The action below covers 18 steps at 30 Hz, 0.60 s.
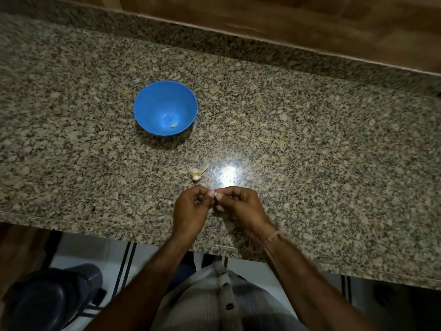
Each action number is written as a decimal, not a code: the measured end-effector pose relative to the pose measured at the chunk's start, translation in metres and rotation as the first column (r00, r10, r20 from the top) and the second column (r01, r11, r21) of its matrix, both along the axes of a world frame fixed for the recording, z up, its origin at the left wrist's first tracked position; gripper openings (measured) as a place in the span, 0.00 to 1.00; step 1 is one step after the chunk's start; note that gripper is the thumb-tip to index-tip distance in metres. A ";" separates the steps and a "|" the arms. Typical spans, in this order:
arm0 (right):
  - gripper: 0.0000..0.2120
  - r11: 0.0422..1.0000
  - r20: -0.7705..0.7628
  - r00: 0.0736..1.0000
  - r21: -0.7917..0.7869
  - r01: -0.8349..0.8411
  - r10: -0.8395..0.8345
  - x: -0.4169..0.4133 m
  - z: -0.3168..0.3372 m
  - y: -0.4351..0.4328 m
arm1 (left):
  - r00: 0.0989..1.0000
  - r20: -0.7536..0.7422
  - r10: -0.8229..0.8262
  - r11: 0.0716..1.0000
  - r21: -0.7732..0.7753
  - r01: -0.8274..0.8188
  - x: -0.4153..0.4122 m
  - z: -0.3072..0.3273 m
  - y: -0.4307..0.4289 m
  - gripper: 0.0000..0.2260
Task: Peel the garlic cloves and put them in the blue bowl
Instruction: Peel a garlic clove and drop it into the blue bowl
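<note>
A blue bowl stands on the granite counter, left of centre, with one small pale clove piece in its bottom. Nearer to me, a piece of garlic with loose skin lies on the counter. Just in front of it my left hand and my right hand meet fingertip to fingertip, both pinching a small pale garlic clove that is mostly hidden by the fingers.
The speckled granite counter runs across the view, with its front edge close to my body and a raised granite lip and wood at the back. A bright light glare sits right of the garlic. A dark bin stands on the floor at lower left.
</note>
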State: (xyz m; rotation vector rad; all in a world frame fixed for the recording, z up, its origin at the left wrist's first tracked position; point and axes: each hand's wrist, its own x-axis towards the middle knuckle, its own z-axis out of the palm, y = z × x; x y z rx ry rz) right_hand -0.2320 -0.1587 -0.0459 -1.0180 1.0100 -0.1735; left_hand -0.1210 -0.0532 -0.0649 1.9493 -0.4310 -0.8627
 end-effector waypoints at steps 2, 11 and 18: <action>0.10 1.000 -0.036 0.999 -0.017 0.021 -0.022 -0.004 -0.002 0.005 | 0.999 0.034 -0.015 1.000 0.000 0.015 -0.004 0.005 0.002 0.10; 0.13 0.494 -0.247 0.948 -0.810 -0.316 0.201 -0.009 0.000 0.009 | 0.947 -0.321 -0.003 1.000 0.009 0.006 -0.005 0.025 0.003 0.13; 0.12 0.737 -0.150 0.968 -0.629 -0.249 0.199 -0.003 -0.007 0.014 | 0.978 0.010 -0.209 0.976 0.060 0.208 -0.014 0.022 0.004 0.13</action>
